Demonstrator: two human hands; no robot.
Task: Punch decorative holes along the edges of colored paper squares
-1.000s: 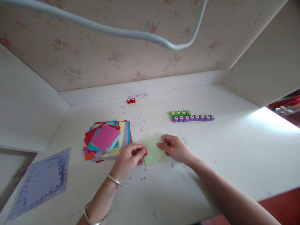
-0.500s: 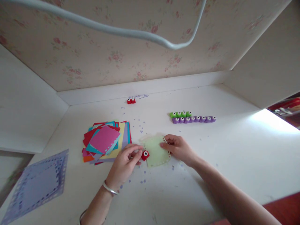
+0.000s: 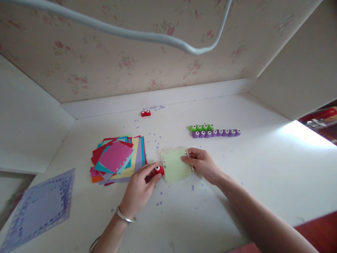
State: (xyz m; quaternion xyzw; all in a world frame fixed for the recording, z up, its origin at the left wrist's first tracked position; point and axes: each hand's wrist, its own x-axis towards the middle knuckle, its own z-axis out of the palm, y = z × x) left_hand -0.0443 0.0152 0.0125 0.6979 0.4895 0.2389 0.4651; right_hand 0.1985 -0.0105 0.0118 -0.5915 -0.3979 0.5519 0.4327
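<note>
A small red craft punch (image 3: pixel 159 170) with a white and black button sits between the thumb and fingers of my left hand (image 3: pixel 139 186). Right beside it is a pale green sheet of paper (image 3: pixel 175 165), with rows of punched holes along its edges. My right hand (image 3: pixel 201 163) pinches the sheet's right edge, thumb on top. The punch is at the sheet's left edge; whether the paper is inside its slot I cannot tell.
A pile of coloured paper (image 3: pixel 116 156) lies left of my hands, and punched lilac sheets (image 3: pixel 42 207) lie farther left. Two red punches (image 3: pixel 145 113) stand near the wall. Green punches (image 3: pixel 202 128) and purple punches (image 3: pixel 216 133) stand in rows at the right. Lilac paper bits (image 3: pixel 159 203) are scattered about.
The green sheet has turned and now looks flatter and squarer. My left hand has shifted the red punch slightly left and up and tipped it. My right hand keeps its hold.
</note>
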